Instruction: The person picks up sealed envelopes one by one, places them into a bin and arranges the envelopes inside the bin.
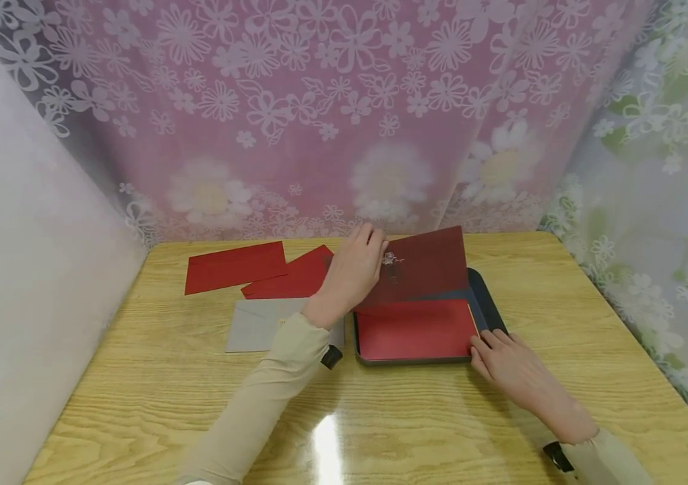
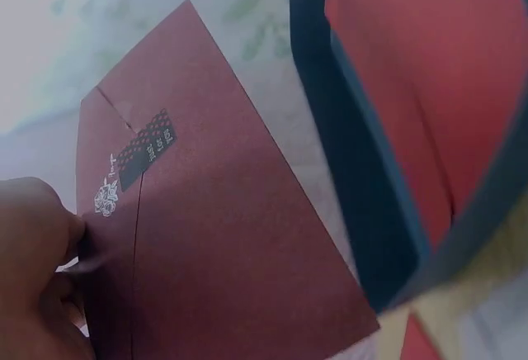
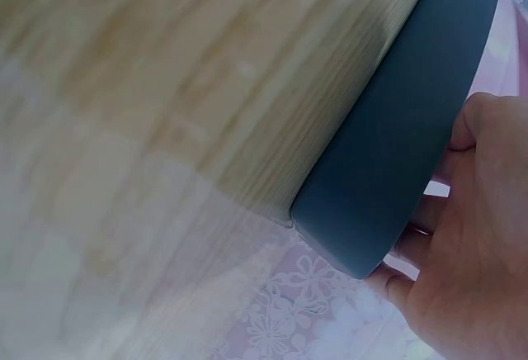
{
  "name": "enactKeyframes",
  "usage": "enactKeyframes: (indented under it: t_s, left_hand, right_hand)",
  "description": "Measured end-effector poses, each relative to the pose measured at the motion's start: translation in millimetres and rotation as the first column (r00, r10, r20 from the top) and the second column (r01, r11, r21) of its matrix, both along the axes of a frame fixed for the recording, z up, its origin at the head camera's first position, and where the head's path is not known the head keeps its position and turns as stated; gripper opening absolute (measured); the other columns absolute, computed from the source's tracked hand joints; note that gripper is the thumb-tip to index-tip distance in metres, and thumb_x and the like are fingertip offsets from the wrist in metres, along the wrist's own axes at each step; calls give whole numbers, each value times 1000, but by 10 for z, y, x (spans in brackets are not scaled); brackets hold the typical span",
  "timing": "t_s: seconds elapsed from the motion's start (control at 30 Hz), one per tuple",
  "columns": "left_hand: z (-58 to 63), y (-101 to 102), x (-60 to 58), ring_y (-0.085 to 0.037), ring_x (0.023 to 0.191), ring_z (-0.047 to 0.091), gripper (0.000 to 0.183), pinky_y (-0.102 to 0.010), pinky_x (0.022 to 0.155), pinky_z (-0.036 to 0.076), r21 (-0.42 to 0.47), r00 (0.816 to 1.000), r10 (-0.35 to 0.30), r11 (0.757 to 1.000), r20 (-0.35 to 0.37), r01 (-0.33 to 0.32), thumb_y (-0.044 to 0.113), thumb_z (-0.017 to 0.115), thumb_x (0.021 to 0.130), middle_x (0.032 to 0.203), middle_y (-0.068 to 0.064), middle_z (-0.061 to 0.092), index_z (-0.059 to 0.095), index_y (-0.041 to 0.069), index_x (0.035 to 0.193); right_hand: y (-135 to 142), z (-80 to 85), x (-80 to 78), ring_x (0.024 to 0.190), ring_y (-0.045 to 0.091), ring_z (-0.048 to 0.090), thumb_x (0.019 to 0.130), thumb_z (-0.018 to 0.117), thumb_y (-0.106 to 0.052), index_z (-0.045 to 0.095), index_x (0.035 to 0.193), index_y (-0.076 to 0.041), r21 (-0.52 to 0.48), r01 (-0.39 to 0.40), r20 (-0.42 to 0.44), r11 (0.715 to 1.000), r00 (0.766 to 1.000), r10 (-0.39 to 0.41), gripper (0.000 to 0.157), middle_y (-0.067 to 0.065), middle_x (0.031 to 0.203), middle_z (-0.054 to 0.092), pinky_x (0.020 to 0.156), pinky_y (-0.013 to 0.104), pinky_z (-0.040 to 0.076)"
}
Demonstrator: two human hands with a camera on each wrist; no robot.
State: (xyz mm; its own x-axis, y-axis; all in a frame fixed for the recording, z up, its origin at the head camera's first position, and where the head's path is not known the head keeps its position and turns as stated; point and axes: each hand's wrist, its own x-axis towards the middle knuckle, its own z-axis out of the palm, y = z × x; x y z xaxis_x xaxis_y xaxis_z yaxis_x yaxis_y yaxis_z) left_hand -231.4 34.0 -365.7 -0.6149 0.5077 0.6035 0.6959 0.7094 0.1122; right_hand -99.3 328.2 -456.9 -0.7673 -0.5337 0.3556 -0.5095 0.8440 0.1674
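My left hand (image 1: 352, 269) pinches a dark red envelope (image 1: 431, 266) by its edge and holds it tilted up over the back of a dark tray (image 1: 490, 303). In the left wrist view, that envelope (image 2: 206, 220) shows a fold line, a white rose print and a dark label with dots. A brighter red envelope (image 1: 416, 330) lies in the front of the tray. At the tray's near right corner, my right hand (image 1: 510, 364) grips the rim. The right wrist view shows its fingers curled at the tray's dark side wall (image 3: 388, 120).
Left of the tray, two red envelopes (image 1: 234, 266) overlap on the wooden table (image 1: 155, 391). In front of them lies a grey envelope (image 1: 259, 330), partly hidden by the left arm. A flowered pink curtain (image 1: 319, 135) hangs behind the table, with pale curtains on both sides.
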Motion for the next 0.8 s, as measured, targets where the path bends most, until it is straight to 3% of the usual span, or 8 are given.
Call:
enactKeyframes:
  t_s: [0.17, 0.27, 0.43, 0.67, 0.8]
  left_hand:
    - [-181, 267, -8, -21, 84, 55, 23, -30, 75, 47, -33, 999, -38, 999, 27, 39, 17, 44, 110, 97, -8, 58, 62, 5, 104]
    - [-317, 372, -2, -19, 81, 54, 24, -30, 72, 46, -88, 996, -49, 995, 74, 55, 19, 43, 110, 95, -7, 57, 63, 6, 105]
    - [-511, 469, 23, -18, 91, 58, 25, -30, 78, 47, -197, 985, -31, 978, 168, 65, 22, 43, 110, 98, -4, 58, 65, 10, 109]
    - [-656, 516, 78, -16, 93, 60, 26, -28, 77, 51, -268, 964, -17, 959, 264, 90, 26, 48, 109, 103, -2, 61, 73, 15, 111]
    - [-710, 512, 103, -16, 92, 59, 27, -25, 73, 53, -321, 948, 12, 942, 319, 96, 27, 52, 107, 106, -3, 62, 76, 18, 115]
  right_hand:
    - [-14, 25, 14, 69, 22, 47, 91, 62, -14, 58, 84, -13, 10, 5, 9, 1000, 1000, -6, 9, 1, 78, 51, 61, 39, 41]
    - [-17, 33, 21, 70, 23, 48, 91, 63, -14, 60, 85, -12, 19, 10, 18, 1000, 1000, -11, 7, 2, 79, 53, 62, 40, 42]
    - [-15, 25, 17, 73, 25, 52, 90, 64, -15, 66, 93, -7, 21, 22, 19, 1000, 1000, -23, 9, 5, 83, 58, 65, 43, 47]
    - [-17, 17, 17, 71, 24, 50, 90, 64, -14, 60, 85, -11, 9, 21, 5, 1000, 1000, -21, 7, 3, 79, 55, 62, 41, 44]
    - [-13, 21, 24, 74, 26, 54, 91, 65, -15, 64, 90, -9, 11, 31, 21, 999, 999, -31, 6, 6, 84, 59, 65, 44, 48]
